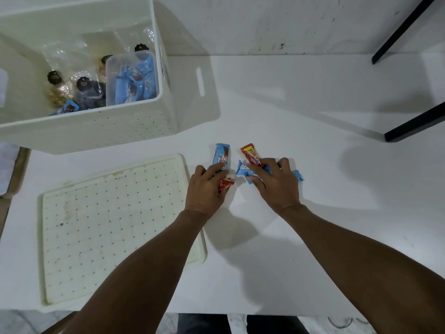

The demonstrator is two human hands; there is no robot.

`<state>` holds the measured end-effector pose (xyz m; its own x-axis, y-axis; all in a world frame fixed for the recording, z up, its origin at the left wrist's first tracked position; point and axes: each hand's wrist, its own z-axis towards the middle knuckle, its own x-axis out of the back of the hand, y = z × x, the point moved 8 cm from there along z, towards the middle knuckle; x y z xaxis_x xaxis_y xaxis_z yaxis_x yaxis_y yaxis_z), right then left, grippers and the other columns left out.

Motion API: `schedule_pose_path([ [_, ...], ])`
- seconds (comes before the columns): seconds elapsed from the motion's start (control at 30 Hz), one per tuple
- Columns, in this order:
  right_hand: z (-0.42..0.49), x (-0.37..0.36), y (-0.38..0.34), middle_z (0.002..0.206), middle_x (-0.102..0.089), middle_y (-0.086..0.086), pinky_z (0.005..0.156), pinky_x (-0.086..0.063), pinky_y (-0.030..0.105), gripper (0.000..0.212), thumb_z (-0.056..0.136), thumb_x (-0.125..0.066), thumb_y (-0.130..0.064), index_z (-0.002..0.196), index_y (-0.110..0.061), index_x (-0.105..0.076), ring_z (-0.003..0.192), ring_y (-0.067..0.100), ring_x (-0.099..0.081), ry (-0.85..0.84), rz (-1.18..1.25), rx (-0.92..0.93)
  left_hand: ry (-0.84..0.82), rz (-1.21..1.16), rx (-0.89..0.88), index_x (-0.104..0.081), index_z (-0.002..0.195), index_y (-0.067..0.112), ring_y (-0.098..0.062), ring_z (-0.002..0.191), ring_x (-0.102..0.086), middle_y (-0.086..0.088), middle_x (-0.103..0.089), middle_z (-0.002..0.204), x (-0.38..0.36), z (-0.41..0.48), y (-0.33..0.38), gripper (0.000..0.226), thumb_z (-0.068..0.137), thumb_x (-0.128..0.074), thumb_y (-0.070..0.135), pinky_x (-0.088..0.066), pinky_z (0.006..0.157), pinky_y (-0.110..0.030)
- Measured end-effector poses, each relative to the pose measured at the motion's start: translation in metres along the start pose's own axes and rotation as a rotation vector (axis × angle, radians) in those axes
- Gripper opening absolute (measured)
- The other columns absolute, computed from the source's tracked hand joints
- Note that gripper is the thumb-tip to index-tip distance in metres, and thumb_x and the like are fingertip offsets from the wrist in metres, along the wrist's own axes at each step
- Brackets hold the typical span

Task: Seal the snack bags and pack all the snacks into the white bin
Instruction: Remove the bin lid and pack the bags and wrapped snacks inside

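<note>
While partly beneath both hands (207, 189) (277, 184), two red bars (250, 153), three blue bars (222, 155)

Bare indoor room with a set-up work table, not visibly a kitchen or shop; can't pin the type down further. Evidence: left hand (207, 186) and right hand (274, 182) grip wrapped snacks (222, 156) on a plain white table (301, 112). Beyond the grip, a scuffed white-painted wall (265, 22) meets the table's far edge. Far right of the grip, black square bars (407, 26) slant across wall and tabletop. Left of the grip, a perforated white bin (96, 131) and a perforated lid (108, 225) lying flat. Behind the grip, past the near edge, a pale marbled floor (29, 320).
</note>
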<state>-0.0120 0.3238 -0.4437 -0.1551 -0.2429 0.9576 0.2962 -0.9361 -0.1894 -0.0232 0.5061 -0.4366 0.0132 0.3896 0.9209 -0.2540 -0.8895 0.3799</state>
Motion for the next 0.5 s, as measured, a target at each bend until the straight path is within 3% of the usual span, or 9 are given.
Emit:
schedule_pose_path([
  [0.1, 0.0027, 0.0013, 0.0016, 0.11, -0.067, 0.006, 0.055, -0.049, 0.029, 0.038, 0.086, -0.075, -0.035, 0.123, -0.025, -0.07, 0.09, 0.029, -0.056, -0.028, 0.028, -0.041, -0.027, -0.05, 0.028, -0.073, 0.115, 0.011, -0.032, 0.086, -0.058, -0.009, -0.07, 0.123, 0.0025, 0.0037, 0.0, 0.038, 0.079, -0.081, 0.02, -0.057, 0.071, -0.044],
  [0.17, 0.004, 0.0026, 0.0017, 0.109, -0.066, 0.005, 0.053, -0.05, 0.03, 0.038, 0.087, -0.073, -0.036, 0.123, -0.026, -0.069, 0.091, 0.028, -0.056, -0.048, 0.054, -0.048, -0.073, -0.073, 0.042, -0.074, 0.114, 0.014, -0.035, 0.096, -0.061, -0.014, -0.063, 0.131, 0.0005, 0.0035, -0.0009, 0.035, 0.082, -0.079, 0.026, -0.058, 0.08, -0.045],
  [0.23, 0.0054, 0.004, 0.0009, 0.109, -0.065, 0.004, 0.051, -0.05, 0.03, 0.037, 0.087, -0.072, -0.038, 0.122, -0.025, -0.069, 0.091, 0.028, -0.056, -0.059, 0.061, -0.044, -0.097, -0.127, 0.078, -0.072, 0.119, 0.019, -0.034, 0.104, -0.063, -0.018, -0.047, 0.144, 0.001, 0.0015, -0.0024, 0.036, 0.086, -0.074, 0.033, -0.056, 0.089, -0.039],
  [0.37, 0.0054, 0.0057, 0.0, 0.11, -0.065, 0.004, 0.05, -0.046, 0.027, 0.036, 0.087, -0.072, -0.038, 0.12, -0.026, -0.07, 0.092, 0.027, -0.056, -0.074, 0.047, -0.056, -0.083, -0.129, 0.125, -0.058, 0.138, 0.025, -0.031, 0.103, -0.068, -0.02, -0.023, 0.156, 0.0068, 0.0015, -0.0007, 0.05, 0.09, -0.067, 0.038, -0.054, 0.091, -0.033],
  [0.5, 0.0048, 0.0062, -0.0008, 0.111, -0.065, 0.003, 0.049, -0.044, 0.026, 0.034, 0.088, -0.071, -0.038, 0.12, -0.028, -0.07, 0.092, 0.028, -0.056, -0.086, 0.045, -0.072, -0.085, -0.123, 0.141, -0.041, 0.15, 0.028, -0.032, 0.116, -0.066, -0.015, 0.0, 0.165, 0.0087, 0.0091, -0.0041, 0.063, 0.092, -0.065, 0.038, -0.053, 0.094, -0.032],
])
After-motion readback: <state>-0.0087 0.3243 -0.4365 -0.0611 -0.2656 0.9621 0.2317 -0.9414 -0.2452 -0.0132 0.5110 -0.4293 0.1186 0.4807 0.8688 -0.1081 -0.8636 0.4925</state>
